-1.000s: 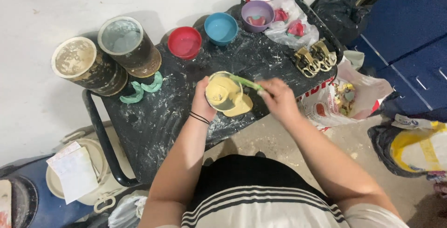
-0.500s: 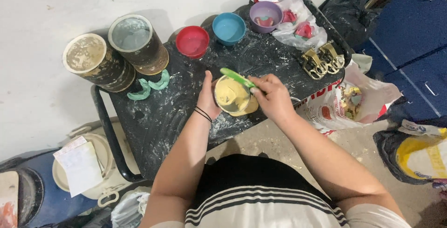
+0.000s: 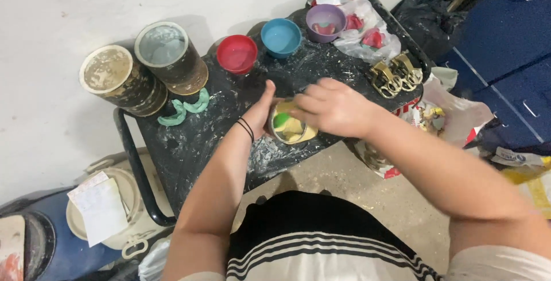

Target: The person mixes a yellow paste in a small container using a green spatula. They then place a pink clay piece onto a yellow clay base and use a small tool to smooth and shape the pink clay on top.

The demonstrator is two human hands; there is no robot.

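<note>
My left hand [image 3: 261,109] grips a small yellow flexible bowl [image 3: 290,129] over the front of a black, plaster-spattered cart top [image 3: 189,143]. My right hand [image 3: 333,106] is closed over the bowl's rim and holds a green-handled spatula [image 3: 281,121] whose green end shows inside the bowl. The rest of the spatula is hidden under my fingers. A black band sits on my left wrist.
Two big round tins [image 3: 115,80] [image 3: 169,54] stand at the cart's back left, two green curved casts [image 3: 183,109] beside them. Red [image 3: 236,53], blue [image 3: 280,36] and purple [image 3: 325,22] bowls line the back. Brass clamps [image 3: 393,74] and plastic bags lie right; a white bucket [image 3: 109,212] stands on the floor at the left.
My right hand has swung left over the yellow bowl, bringing the spatula down into it. The view has shifted slightly; my left hand still grips the bowl.
</note>
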